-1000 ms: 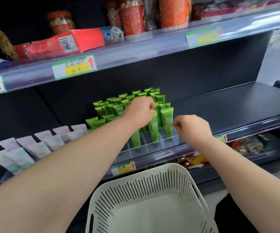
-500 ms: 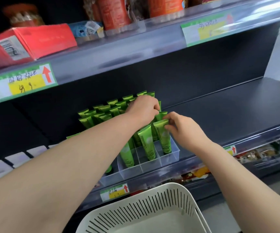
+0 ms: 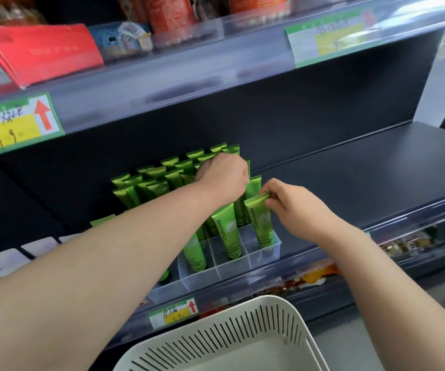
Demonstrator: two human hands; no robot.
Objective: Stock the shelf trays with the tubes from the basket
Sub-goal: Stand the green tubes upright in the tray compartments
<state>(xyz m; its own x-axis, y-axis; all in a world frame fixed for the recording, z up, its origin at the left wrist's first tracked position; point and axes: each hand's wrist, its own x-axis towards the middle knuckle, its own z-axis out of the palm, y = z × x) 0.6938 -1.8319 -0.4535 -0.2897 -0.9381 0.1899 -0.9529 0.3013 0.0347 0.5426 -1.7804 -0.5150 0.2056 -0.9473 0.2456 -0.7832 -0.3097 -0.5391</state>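
Tube [image 3: 261, 223] top edge pinched by right hand [image 3: 300, 207] fingers | left hand [image 3: 222, 178] closed among tubes, grip unclear

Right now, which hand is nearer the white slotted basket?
Right. The right hand pinches the front-right green tube in the clear tray, roughly above the white slotted basket; the left hand reaches further back among the rear tubes.

The tubes [image 3: 228, 231] are bright metallic green with darker green lettering and a pale round mark, standing in a clear tray [image 3: 232, 266] on a dark navy shelf [image 3: 349, 170]. The basket [image 3: 232, 336] is cream-white with dark slits; the price labels [image 3: 15, 124] are yellow, green-edged, with red arrows, beside a red box [image 3: 42, 52].
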